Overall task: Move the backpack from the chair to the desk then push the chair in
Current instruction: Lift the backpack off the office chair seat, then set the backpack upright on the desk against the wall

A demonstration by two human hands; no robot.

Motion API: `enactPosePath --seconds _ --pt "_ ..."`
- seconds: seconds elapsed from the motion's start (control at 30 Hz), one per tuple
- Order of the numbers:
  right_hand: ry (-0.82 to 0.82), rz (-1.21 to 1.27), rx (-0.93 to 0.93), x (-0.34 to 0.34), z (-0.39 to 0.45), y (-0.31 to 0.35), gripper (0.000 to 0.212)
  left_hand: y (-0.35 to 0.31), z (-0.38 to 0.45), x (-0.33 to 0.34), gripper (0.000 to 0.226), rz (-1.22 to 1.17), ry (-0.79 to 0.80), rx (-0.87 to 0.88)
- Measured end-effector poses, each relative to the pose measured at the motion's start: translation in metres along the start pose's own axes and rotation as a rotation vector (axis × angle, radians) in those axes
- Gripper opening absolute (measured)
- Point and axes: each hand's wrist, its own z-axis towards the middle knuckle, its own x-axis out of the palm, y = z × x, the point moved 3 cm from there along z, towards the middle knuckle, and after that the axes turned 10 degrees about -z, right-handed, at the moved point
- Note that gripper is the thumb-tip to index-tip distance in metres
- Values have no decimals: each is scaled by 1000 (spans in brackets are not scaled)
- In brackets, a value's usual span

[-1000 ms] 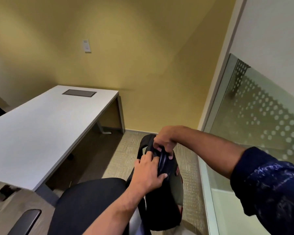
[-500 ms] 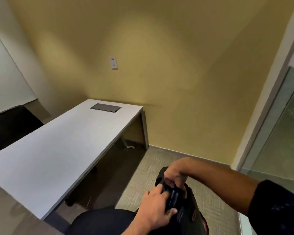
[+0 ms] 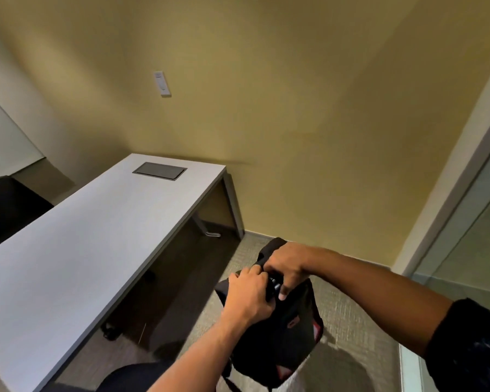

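Backpack (image 3: pixel 283 329) in air over floor (image 3: pixel 351 321), right of tabletop (image 3: pixel 77 250) long edge, not touching it. Left hand (image 3: pixel 248 299) and right hand (image 3: pixel 287 265) both with grip clenched on backpack top (black, red trim at lower corners). Chair (image 3: pixel 130 377) seat edge shows at bottom, below near tabletop corner. Tabletop bare but for grey hatch (image 3: pixel 159 171) at far end.
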Motion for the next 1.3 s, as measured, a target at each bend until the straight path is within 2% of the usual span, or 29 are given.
enactPosePath --seconds 0.23,0.5,0.67,0.97,1.07,1.23,1.3 --pt "-312 36 178 5 -18 -78 51 -20 92 -39 43 161 33 105" --pt "-435 91 376 -1 -35 -138 42 -50 160 -72 33 258 -38 269" --pt "-487 117 418 3 -42 -151 35 -66 175 -90 29 379 -23 409" --pt "-565 244 498 15 -43 -167 30 -81 205 -101 25 473 64 429" --pt "-545 248 512 13 -37 -174 29 -80 219 -103 29 514 124 423" --pt "-465 172 509 -10 -21 -195 42 -70 249 -113 38 551 156 420" --pt "-441 153 514 -28 -9 -203 39 -59 259 -123 36 537 154 414"
